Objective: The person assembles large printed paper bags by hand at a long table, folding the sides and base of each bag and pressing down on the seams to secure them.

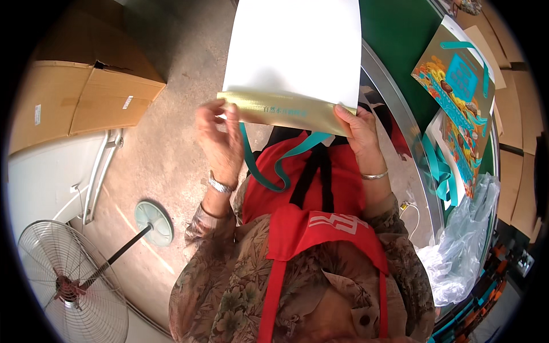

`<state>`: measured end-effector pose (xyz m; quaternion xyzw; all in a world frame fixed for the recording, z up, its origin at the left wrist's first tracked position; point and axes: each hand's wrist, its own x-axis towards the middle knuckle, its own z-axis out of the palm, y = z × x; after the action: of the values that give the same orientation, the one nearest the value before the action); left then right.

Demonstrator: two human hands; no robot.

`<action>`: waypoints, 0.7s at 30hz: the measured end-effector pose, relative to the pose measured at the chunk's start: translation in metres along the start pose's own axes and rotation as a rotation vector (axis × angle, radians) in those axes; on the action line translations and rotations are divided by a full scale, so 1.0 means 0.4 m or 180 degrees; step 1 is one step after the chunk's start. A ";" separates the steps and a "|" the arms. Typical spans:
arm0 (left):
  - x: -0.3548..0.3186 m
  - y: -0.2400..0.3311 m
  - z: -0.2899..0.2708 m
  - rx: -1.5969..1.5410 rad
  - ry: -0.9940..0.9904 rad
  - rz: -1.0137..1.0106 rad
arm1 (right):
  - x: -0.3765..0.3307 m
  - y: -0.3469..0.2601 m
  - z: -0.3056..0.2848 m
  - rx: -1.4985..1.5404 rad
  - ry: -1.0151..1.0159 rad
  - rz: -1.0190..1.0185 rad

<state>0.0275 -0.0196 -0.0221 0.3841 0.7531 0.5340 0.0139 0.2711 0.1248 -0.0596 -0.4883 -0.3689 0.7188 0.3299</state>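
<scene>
In front of me is a large white paper sheet (293, 48), seemingly a paper gift bag seen from its plain side. Its near edge carries a folded gold band (269, 110) with teal print. From under that band a teal ribbon handle (303, 147) hangs in a loop over my red apron (343, 171). My left hand (220, 137) is closed at the band's left end, thumb and fingers bent around the corner. At the right end, my right hand (362, 132) pinches the band, thumb on top and fingers beneath.
Printed gold gift bags (452, 80) with teal ribbons lie on the green-topped table (394, 37) at right, near crumpled clear plastic (460, 260). Cardboard boxes (86, 97) stand at left, above a standing fan (71, 286) and its round base (154, 223).
</scene>
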 end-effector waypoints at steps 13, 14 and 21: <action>-0.199 0.074 0.205 -0.2649 -0.1443 -0.3548 | -0.037 0.052 0.070 -0.1334 0.0076 -0.0895; -0.200 0.076 0.200 -0.2565 -0.1377 -0.3520 | -0.034 0.060 0.066 -0.1332 0.0041 -0.0886; -0.160 0.003 0.153 -0.2969 -0.0572 -0.3247 | -0.037 0.061 0.058 -0.0883 -0.0010 -0.0999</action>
<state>0.0995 -0.0089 -0.0723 -0.0211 0.5273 0.6947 0.4888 0.2509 0.0952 -0.0679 -0.4645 -0.5364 0.6016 0.3668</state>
